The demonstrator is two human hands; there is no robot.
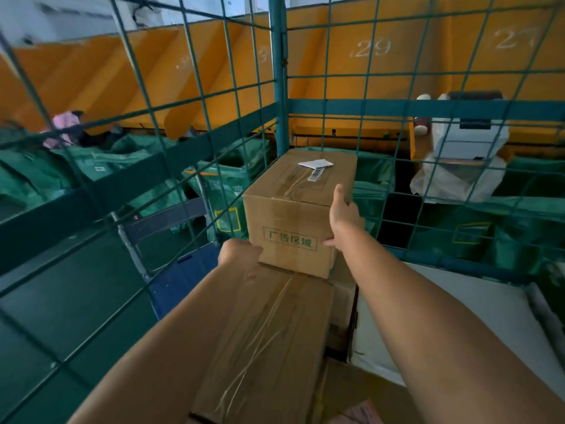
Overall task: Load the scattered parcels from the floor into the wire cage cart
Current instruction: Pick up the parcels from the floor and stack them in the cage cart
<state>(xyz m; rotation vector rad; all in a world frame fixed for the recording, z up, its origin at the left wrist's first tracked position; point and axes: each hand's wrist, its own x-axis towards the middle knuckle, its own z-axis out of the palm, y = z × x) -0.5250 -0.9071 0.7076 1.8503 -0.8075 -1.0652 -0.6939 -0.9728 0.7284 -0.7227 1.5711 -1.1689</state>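
Observation:
A brown cardboard box (pixel 293 209) with green printed characters and a white label on top sits in the far corner of the green wire cage cart (pixel 279 87). It rests on a longer taped cardboard box (pixel 266 332). My right hand (pixel 344 214) grips the small box's right front edge, thumb up along the top edge. My left hand (pixel 238 252) is at the box's lower left corner; its fingers are hidden under or behind the box.
A white flat parcel (pixel 443 316) lies to the right inside the cart. Outside the mesh are green mail sacks (pixel 122 166), orange chutes numbered 29 and 27 (pixel 370 48), and a white label printer (pixel 470 139) on a shelf.

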